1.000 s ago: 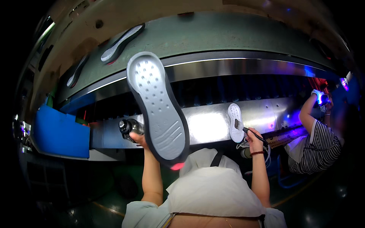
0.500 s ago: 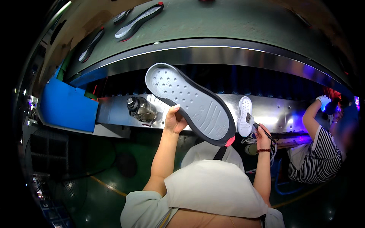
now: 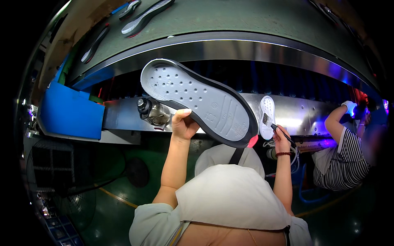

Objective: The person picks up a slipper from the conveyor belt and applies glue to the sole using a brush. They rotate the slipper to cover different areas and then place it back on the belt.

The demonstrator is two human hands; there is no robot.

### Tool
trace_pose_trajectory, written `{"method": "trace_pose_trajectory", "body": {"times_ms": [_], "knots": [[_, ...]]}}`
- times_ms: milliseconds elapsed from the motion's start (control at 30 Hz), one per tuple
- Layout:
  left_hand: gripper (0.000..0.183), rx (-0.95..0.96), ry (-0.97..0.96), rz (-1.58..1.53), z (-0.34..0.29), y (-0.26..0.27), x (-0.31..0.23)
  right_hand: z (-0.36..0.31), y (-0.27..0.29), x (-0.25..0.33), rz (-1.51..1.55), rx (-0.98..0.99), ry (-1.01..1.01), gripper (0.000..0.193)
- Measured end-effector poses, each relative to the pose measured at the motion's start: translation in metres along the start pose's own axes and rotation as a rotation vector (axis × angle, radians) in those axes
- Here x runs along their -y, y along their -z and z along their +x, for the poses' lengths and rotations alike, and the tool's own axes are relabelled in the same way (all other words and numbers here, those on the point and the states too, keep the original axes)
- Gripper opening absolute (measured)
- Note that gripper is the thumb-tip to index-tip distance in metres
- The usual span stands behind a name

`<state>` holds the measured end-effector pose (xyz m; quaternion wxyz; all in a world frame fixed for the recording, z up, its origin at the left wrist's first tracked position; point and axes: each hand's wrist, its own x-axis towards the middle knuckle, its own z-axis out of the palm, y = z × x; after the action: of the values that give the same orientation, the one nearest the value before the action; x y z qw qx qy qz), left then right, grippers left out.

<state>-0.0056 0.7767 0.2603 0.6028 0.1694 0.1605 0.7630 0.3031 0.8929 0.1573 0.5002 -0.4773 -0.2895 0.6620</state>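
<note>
My left hand (image 3: pixel 183 126) grips a large shoe sole (image 3: pixel 217 108) by its near edge, thumb on top and the other fingers mostly hidden underneath. The sole has a grey dimpled inner face, a black rim and a pink-red tip, and it is held up slanting in front of me. In my right hand (image 3: pixel 281 140) is a brush with a black handle (image 3: pixel 290 142), pinched between the fingers. Its flat bristles lie over a small white sole-shaped piece (image 3: pixel 268 105) on the metal ledge; whether they touch it I cannot tell.
A dark-capped clear bottle (image 3: pixel 154 112) stands on the metal ledge (image 3: pixel 299 110), left of the held sole. Beyond is a green conveyor belt (image 3: pixel 230 18) carrying several soles. A blue panel (image 3: pixel 74 110) is at left. At right sits another person in a striped top (image 3: pixel 349 164).
The large sole has shifted left at its far end and lies a little flatter across my view. The brush has moved slightly over the white piece. The whole view has shifted a little.
</note>
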Motion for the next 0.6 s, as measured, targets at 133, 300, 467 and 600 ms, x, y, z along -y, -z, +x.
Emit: {"method": "trace_pose_trajectory", "body": {"times_ms": [133, 300, 467, 600], "knots": [[0.041, 0.022, -0.012, -0.025, 0.0, 0.0, 0.0, 0.0, 0.002, -0.002, 0.009, -0.005, -0.006, 0.022], [0.05, 0.044, -0.025, -0.037, 0.0, -0.003, -0.001, -0.002, 0.005, -0.006, 0.015, -0.012, -0.011, 0.022], [0.044, 0.117, -0.072, -0.033, -0.001, -0.009, 0.001, 0.0, 0.011, -0.008, 0.024, 0.003, 0.001, 0.022], [0.063, 0.275, -0.264, 0.031, -0.002, -0.017, 0.006, 0.003, 0.018, -0.007, 0.047, 0.002, -0.014, 0.023]]}}
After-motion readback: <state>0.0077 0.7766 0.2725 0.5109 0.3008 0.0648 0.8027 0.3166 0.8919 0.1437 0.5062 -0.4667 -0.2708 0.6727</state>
